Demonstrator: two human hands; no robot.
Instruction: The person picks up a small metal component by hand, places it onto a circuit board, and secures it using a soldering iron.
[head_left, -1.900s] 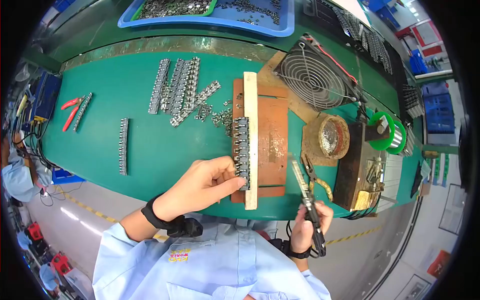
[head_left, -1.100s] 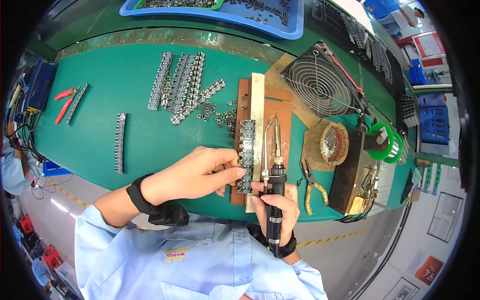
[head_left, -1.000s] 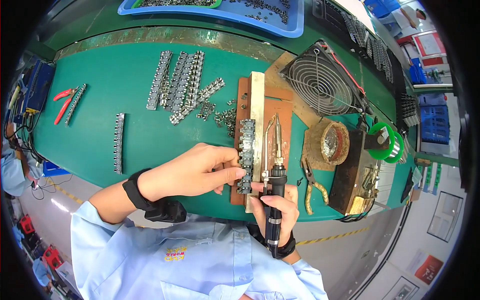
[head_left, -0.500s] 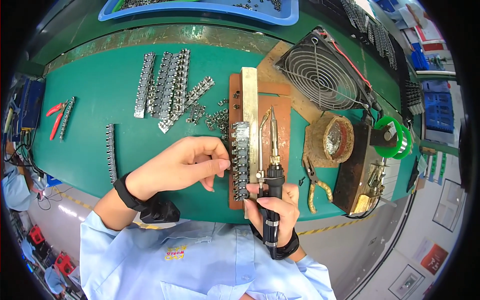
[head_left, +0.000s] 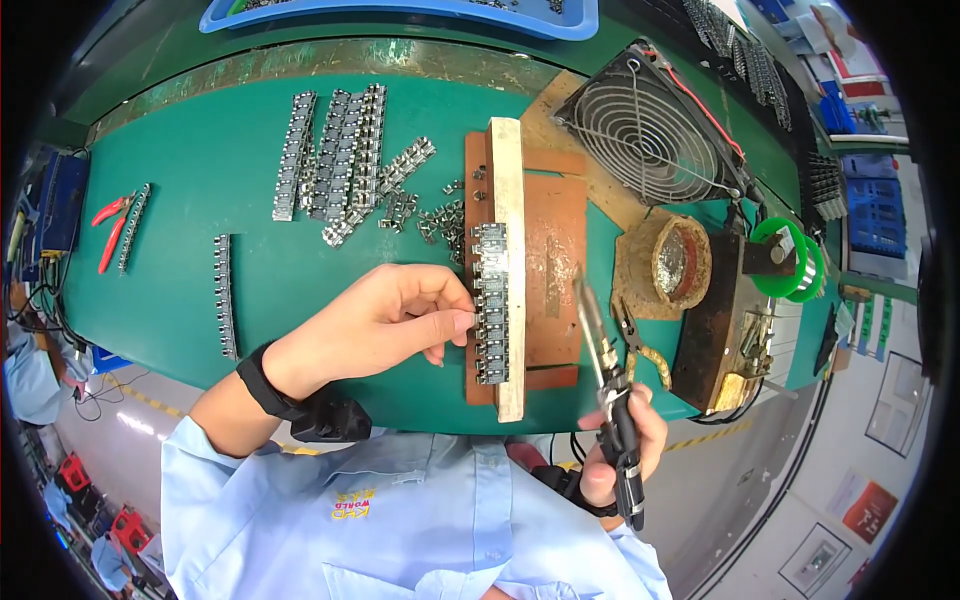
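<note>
A strip of small metal-and-black parts (head_left: 491, 305) lies lengthwise on a reddish-brown board (head_left: 552, 240), along the left side of a pale bar (head_left: 510, 200). My left hand (head_left: 385, 320) is closed in a pinch, thumb and forefinger at the strip's left edge; anything between the fingertips is too small to make out. To the right, my right hand (head_left: 640, 430) grips a soldering iron (head_left: 618, 420) by its black handle. The iron's tip points up and slightly left over the board's right edge, apart from the strip. Small loose metal pieces (head_left: 440, 222) are heaped left of the board.
More strips (head_left: 345, 150) lie at the back, and a single strip (head_left: 225, 295) at left. Red-handled cutters (head_left: 115, 235) are far left. On the right are a fan (head_left: 645, 130), a round brown pot (head_left: 680, 260), pliers (head_left: 640, 345) and a green solder reel (head_left: 785, 260).
My right hand has drawn the soldering iron rightward, away from the strip and bar, and its tip now leans left. My left hand keeps its pinch at the strip's edge.
</note>
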